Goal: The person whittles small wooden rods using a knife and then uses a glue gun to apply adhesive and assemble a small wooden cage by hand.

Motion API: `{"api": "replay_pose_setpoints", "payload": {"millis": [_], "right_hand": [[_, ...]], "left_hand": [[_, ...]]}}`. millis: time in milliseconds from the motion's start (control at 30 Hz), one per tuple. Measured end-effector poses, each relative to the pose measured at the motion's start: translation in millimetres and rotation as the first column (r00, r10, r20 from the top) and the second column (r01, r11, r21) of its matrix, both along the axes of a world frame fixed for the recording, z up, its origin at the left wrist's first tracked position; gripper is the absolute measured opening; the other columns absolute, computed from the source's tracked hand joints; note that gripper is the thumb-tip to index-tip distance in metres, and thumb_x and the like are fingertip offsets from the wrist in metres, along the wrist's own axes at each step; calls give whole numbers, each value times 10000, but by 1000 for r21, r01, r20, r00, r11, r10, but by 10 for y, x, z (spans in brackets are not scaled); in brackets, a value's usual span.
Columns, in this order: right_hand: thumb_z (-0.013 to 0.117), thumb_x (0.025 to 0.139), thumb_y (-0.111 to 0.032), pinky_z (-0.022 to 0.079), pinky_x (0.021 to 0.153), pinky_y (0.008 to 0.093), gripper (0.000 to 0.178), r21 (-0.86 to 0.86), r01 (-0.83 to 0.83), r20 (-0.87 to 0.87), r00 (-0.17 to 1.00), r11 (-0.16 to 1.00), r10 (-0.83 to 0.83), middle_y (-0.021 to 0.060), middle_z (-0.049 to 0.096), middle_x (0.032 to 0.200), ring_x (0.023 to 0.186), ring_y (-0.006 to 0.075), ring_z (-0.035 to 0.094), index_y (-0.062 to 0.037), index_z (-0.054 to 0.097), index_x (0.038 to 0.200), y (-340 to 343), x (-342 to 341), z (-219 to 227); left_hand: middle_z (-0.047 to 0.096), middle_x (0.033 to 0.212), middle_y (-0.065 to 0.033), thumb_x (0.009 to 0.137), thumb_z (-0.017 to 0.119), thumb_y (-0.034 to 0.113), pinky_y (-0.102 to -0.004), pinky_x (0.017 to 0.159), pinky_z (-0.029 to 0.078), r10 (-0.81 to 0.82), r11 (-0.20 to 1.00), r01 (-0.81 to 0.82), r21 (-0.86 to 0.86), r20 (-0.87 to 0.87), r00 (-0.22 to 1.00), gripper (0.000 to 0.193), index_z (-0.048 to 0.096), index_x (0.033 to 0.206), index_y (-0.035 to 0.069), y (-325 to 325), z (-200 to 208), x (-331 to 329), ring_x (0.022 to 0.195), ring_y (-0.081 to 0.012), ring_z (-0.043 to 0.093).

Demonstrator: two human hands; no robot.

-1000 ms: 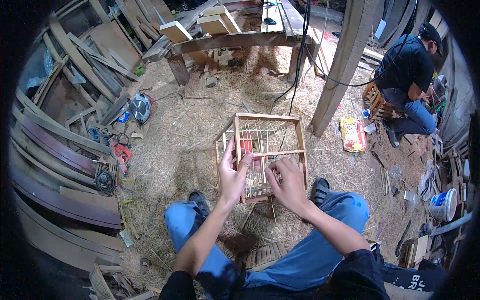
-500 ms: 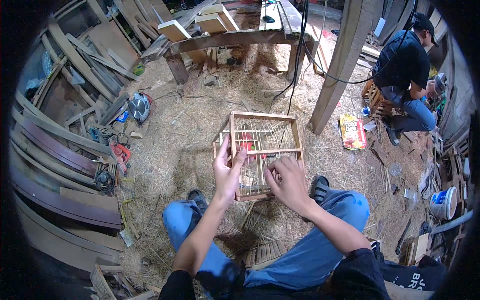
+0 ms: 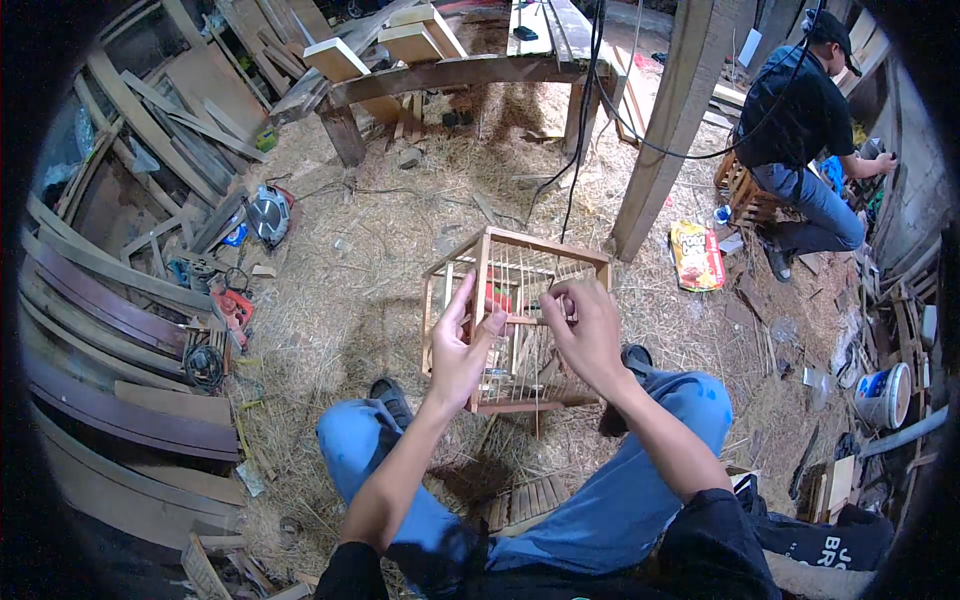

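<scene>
In front of my knees stands a small wooden cage (image 3: 545, 243), a box frame of light wood with thin upright bars. My left hand (image 3: 458, 360) grips its near left post, thumb on the front side and fingers along the outer side. My right hand (image 3: 590, 335) is at the front bars near the middle crossbar, fingers curled in a pinch; whatever lies between the fingertips is hidden. Something red (image 3: 500, 297) shows through the bars. A thin stick (image 3: 538, 424) pokes out below the bottom rail.
Shavings and straw cover the floor. A circular saw (image 3: 269, 214) and a red power tool (image 3: 232, 312) lie left, beside stacked boards. A wooden post (image 3: 665, 150), hanging cables, a yellow-red packet (image 3: 697, 256) and a white-blue bucket (image 3: 884, 396) are right. A person (image 3: 800, 120) sits far right.
The cage has turned a little and shifted rightward, showing more of its left side. My right hand has risen slightly along the bars. The other person's arm now reaches farther right.
</scene>
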State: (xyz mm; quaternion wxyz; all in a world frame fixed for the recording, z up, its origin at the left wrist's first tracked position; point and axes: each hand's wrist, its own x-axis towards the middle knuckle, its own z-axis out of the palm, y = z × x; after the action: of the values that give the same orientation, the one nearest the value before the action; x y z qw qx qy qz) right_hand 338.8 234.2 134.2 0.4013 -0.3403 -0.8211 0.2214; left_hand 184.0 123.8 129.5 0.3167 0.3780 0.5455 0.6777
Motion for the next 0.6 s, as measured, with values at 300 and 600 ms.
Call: {"api": "replay_pose_setpoints", "payload": {"millis": [300,600], "right_hand": [[742,866,-196,412,693,404,172,104,21,52,998,994,-27,88,586,771,750,260,546,-41,669,851,60,71,-11],[742,846,-153,449,709,381,158,21,59,-44,997,998,-58,85,602,785,743,239,580,-33,675,922,204,57,6]], "left_hand": [[660,1212,-112,979,724,193,-269,890,559,-111,994,110,10,78,991,775,293,1565,-75,-36,27,85,1022,-109,648],[598,1327,-150,997,691,170,-325,951,572,-179,982,184,-49,86,980,737,288,1561,-78,-19,7,163,1133,-156,618]]}}
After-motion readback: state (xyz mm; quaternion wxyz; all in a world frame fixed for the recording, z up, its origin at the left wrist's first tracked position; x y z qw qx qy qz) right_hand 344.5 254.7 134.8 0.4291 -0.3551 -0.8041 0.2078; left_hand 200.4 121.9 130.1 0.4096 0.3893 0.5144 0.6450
